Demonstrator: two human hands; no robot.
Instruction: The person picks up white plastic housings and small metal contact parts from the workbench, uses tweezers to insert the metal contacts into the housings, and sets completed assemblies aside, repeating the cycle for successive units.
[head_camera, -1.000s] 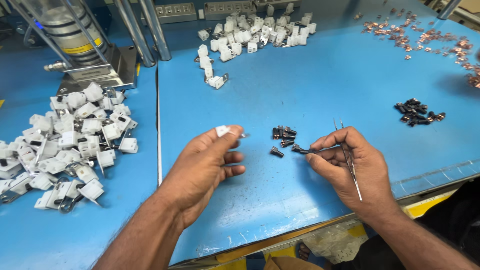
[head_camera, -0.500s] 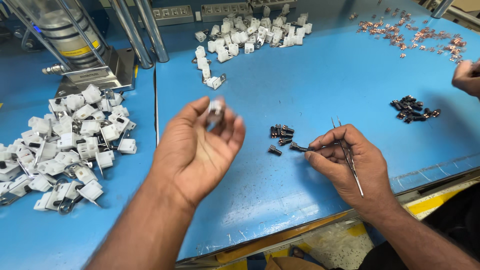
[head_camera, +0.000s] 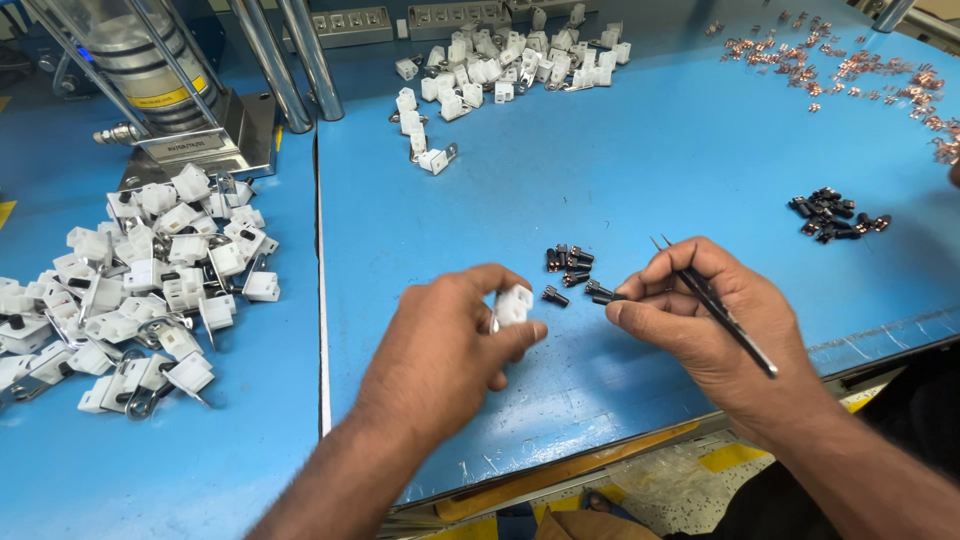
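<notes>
The left hand (head_camera: 440, 350) pinches a small white plastic block (head_camera: 514, 303) between thumb and fingertips, just above the blue table (head_camera: 640, 160). Beside that block, the right hand (head_camera: 715, 325) grips thin tweezers (head_camera: 715, 308) and closes its fingertips on a small black screw (head_camera: 600, 293). A cluster of black screws (head_camera: 568, 262) lies just beyond the block. Far left of it spreads a heap of white blocks (head_camera: 140, 280); another pile of white blocks (head_camera: 500, 70) sits farther back.
</notes>
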